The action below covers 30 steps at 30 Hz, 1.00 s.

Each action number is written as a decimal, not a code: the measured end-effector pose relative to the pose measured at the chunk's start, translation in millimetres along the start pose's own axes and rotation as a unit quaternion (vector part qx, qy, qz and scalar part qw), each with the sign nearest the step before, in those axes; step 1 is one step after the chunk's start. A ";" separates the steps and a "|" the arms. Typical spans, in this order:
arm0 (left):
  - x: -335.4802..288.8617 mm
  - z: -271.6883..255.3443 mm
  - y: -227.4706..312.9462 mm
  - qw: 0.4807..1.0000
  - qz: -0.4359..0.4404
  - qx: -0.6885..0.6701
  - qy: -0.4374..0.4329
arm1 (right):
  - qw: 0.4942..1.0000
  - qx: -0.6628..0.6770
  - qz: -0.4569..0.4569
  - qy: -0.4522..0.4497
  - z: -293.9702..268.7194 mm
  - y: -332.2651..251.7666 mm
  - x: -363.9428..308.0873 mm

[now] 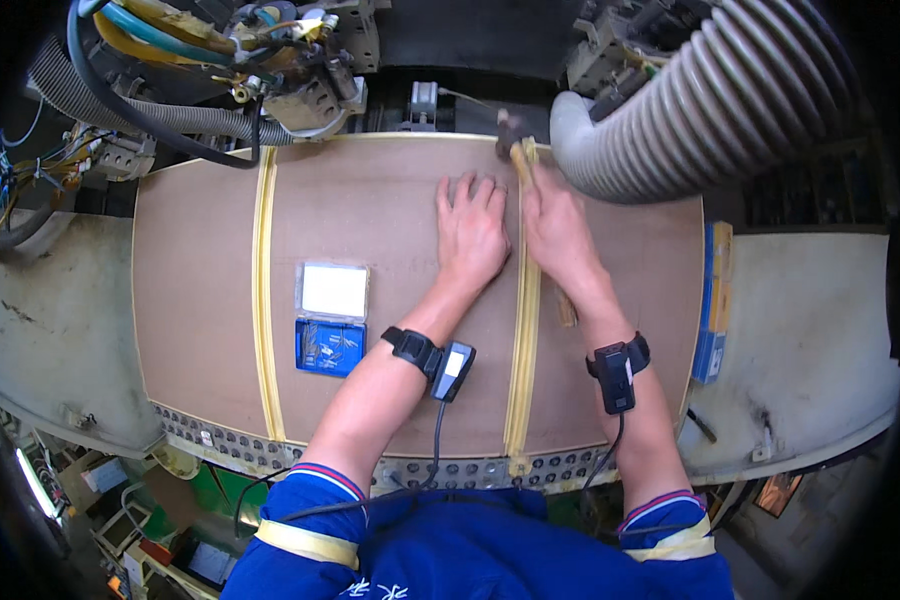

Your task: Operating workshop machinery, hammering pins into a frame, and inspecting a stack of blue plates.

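Observation:
My right hand (560, 225) is closed round the wooden handle (518, 158) of a hammer. The dark hammer head (508, 132), slightly blurred, is over the far edge of a large brown board (390, 210), near the top of its right yellow strip (523, 370). Below my right wrist shows a short wooden piece (567, 310), roughly in line with the handle. Flat on the board, just left of that strip, lies my left hand (470, 235), fingers somewhat spread and holding nothing. Nearer my left forearm sits an opened blue case (330, 348) with small thin metal pieces inside.
A second yellow strip (263, 290) crosses the board at left. A thick grey ribbed hose (710, 110) hangs over the far right corner. Machine parts with cables (300, 80) overhang the far left. Blue and yellow boxes (715, 300) stand by the right edge.

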<state>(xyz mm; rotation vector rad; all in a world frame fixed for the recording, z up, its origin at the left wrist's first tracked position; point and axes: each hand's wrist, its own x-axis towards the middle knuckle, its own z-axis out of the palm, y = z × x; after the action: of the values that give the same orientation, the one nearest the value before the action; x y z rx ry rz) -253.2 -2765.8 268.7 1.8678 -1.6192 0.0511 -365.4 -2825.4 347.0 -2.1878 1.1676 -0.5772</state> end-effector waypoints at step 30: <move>-121.6 -139.1 -15.9 0.955 -0.139 -0.229 -0.128 | 0.970 0.187 0.141 -0.058 -40.1 -18.9 -134.7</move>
<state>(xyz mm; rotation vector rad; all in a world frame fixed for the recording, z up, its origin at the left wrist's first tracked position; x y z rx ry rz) -214.8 -2591.1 317.8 1.7578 -1.3605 -0.6574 -449.0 -2714.7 375.8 -1.6803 1.1729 -0.4927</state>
